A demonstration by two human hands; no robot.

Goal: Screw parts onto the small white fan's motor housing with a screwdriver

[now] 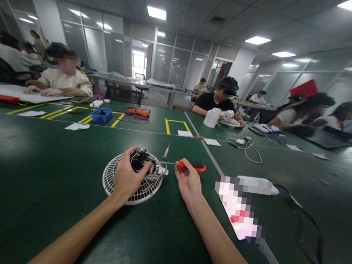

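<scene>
A black fan motor assembly (140, 158) with white wires sits on a round white fan grille (110, 174), which lies flat on the green table. My left hand (128, 176) is closed around the motor, thumb on its near right side. In my right hand (188, 181) is a screwdriver (197, 167) with a red and black handle, pinched near the front of the handle. Its thin shaft points left to the motor; whether the tip touches a screw is too small to tell. Just beyond lies a small clear-handled screwdriver (166, 151).
A phone with a lit screen (233, 209) and a white power bank-like box (253, 184) with a black cable lie to the right. Farther off are a blue bin (101, 115), an orange multimeter (139, 111) and a coiled cable (251, 148). People sit across the table.
</scene>
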